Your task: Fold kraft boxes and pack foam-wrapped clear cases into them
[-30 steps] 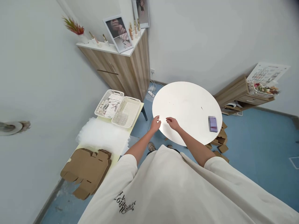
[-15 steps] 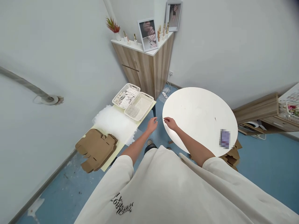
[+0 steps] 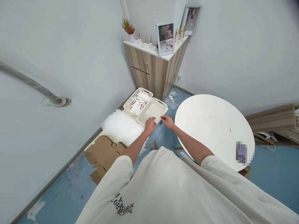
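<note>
My left hand [image 3: 150,125] is in front of the near edge of an off-white plastic basket [image 3: 160,101]; the hand overlaps the basket in view, and I cannot tell whether it touches. Its fingers are loosely bent, apart from the thumb, with nothing seen in them. To its right hovers my right hand [image 3: 167,121], between the basket and the round table, fingers loosely curved and no object visible. The near basket holds what looks like a few clear pieces. A second basket [image 3: 127,109] beside it is filled with small white printed packets [image 3: 139,102].
A white foamy sheet [image 3: 120,126] and flat brown cardboard boxes [image 3: 105,152] lie on the side table at left. A round white table [image 3: 205,124] stands at right, with a blurred-out purple item [image 3: 241,153] on it. Behind is a wooden cabinet [image 3: 151,70] carrying picture frames.
The view has swung left, so the baskets and round table sit further right. My hands are closer together, and the left one now overlaps the near basket's front edge.
</note>
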{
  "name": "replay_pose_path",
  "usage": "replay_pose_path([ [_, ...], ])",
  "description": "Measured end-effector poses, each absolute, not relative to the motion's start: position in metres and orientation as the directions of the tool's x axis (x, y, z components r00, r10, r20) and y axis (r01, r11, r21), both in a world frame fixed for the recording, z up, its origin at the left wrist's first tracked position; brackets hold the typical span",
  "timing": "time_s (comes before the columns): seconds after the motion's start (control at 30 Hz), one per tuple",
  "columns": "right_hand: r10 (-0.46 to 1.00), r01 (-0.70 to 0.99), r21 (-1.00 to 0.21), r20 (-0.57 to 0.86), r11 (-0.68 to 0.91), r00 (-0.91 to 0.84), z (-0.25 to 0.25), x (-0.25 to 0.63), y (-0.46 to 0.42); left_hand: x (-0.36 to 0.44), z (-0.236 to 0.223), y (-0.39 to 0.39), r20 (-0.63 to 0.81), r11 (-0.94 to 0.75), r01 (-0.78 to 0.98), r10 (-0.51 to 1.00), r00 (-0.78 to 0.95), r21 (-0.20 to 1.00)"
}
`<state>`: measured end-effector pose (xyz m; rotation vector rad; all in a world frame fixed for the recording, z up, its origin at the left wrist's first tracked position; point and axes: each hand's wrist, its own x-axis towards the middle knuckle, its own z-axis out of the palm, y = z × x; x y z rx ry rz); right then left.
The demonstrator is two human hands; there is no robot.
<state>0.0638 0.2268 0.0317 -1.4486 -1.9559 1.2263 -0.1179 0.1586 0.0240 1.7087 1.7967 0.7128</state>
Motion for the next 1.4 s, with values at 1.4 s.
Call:
replay_pose_path([
  [1.4,0.966,0.903,-0.398,-0.122,0.164,-0.230,0.033,-0.027,0.283,-0.189,0.017,0.187,-0.076,-0.003,0.906,0.996,0.039,0.424],
])
